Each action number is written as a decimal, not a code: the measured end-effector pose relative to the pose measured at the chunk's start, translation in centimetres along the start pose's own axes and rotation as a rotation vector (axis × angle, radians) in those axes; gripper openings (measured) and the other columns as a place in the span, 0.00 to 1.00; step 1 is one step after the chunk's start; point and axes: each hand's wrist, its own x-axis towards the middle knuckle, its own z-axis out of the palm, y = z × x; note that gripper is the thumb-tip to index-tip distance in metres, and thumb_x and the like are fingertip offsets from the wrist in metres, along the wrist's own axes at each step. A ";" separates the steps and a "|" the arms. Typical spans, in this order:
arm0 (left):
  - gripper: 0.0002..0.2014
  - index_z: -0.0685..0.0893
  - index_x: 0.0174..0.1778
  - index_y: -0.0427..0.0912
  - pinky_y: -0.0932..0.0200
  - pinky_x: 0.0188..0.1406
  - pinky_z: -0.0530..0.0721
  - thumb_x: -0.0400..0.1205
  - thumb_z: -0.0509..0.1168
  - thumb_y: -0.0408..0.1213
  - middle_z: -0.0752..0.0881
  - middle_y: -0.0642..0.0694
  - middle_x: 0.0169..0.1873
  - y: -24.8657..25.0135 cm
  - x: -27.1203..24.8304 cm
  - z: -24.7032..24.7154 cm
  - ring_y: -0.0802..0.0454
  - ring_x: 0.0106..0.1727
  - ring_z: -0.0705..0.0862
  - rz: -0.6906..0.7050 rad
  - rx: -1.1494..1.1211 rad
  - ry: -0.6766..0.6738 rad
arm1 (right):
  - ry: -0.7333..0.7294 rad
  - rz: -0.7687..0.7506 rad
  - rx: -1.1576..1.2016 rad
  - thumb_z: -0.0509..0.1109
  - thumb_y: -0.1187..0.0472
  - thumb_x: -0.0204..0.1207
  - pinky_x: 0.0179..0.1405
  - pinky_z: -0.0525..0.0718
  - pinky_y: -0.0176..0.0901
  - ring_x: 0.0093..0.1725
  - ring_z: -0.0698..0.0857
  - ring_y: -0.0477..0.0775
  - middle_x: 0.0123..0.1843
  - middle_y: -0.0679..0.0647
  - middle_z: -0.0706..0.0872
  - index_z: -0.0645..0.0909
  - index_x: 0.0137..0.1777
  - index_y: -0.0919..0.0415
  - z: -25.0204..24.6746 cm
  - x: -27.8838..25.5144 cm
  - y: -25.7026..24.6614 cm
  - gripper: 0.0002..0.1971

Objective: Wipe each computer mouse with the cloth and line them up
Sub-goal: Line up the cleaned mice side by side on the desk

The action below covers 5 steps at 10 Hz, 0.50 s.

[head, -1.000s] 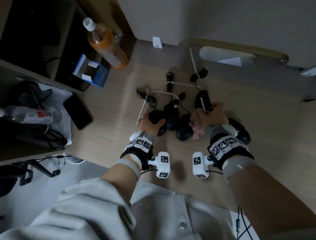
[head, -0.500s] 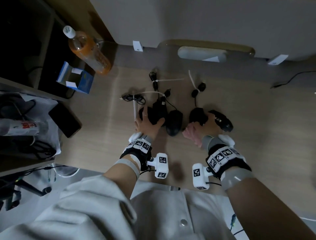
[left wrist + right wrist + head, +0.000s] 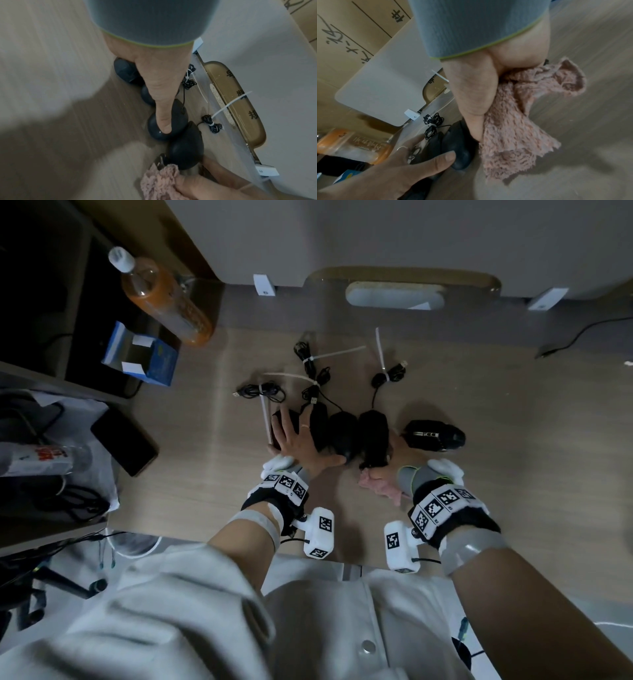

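Several black wired mice lie side by side on the wooden table (image 3: 513,474). My left hand (image 3: 298,440) lies spread flat over the left ones, its thumb (image 3: 163,119) pressing on the third mouse (image 3: 342,433). The fourth mouse (image 3: 373,436) sits tight against the third. My right hand (image 3: 394,455) is low behind the fourth mouse, touching its near right side, and grips a bunched pink cloth (image 3: 380,486). The cloth (image 3: 513,121) trails onto the table. A fifth mouse (image 3: 435,436) lies sideways, apart, to the right.
Bundled cables with white zip ties (image 3: 308,361) lie behind the mice. An orange bottle (image 3: 164,299), a blue box (image 3: 144,357) and a black phone (image 3: 125,441) sit at the left. A loose black cable (image 3: 582,337) lies far right. A white panel rises behind.
My right hand has brought the fourth mouse leftward against the row, cloth still in hand. My left hand went from curled over the leftmost mouse to spread flat across them.
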 end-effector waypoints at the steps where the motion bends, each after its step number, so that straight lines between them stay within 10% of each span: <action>1: 0.68 0.48 0.90 0.65 0.18 0.81 0.51 0.56 0.76 0.76 0.43 0.43 0.91 0.2 -0.3 -0.3 0.35 0.90 0.41 0.030 0.006 -0.096 | -0.062 0.087 -0.123 0.78 0.47 0.75 0.69 0.76 0.44 0.78 0.74 0.63 0.88 0.54 0.60 0.46 0.89 0.50 -0.3 -0.6 0.1 0.52; 2: 0.69 0.47 0.90 0.61 0.19 0.82 0.48 0.59 0.81 0.71 0.40 0.45 0.90 0.6 -0.3 -0.1 0.38 0.90 0.37 0.017 0.030 -0.140 | -0.071 0.131 -0.212 0.72 0.52 0.81 0.54 0.76 0.27 0.75 0.77 0.60 0.83 0.54 0.70 0.66 0.84 0.54 -1.5 -1.1 0.7 0.33; 3: 0.67 0.56 0.89 0.58 0.19 0.80 0.55 0.55 0.78 0.75 0.44 0.48 0.91 1.3 -0.7 0.5 0.39 0.90 0.38 -0.016 0.090 -0.093 | 0.163 0.202 -0.173 0.66 0.50 0.82 0.50 0.79 0.43 0.56 0.86 0.64 0.51 0.59 0.87 0.84 0.48 0.63 -2.6 -2.3 0.8 0.16; 4: 0.63 0.59 0.88 0.56 0.20 0.80 0.58 0.58 0.78 0.73 0.46 0.48 0.91 2.1 -0.7 0.7 0.40 0.90 0.39 0.000 0.068 -0.095 | 0.456 0.185 -0.021 0.67 0.50 0.77 0.47 0.79 0.50 0.49 0.84 0.66 0.44 0.61 0.86 0.76 0.37 0.60 -3.7 -2.5 1.5 0.14; 5: 0.63 0.56 0.88 0.60 0.18 0.80 0.55 0.58 0.78 0.74 0.45 0.47 0.91 2.2 -0.6 1.1 0.40 0.90 0.38 0.006 0.073 -0.092 | 0.528 0.187 -0.053 0.71 0.62 0.74 0.55 0.79 0.54 0.58 0.83 0.67 0.67 0.61 0.81 0.75 0.70 0.50 -5.1 -2.2 2.7 0.23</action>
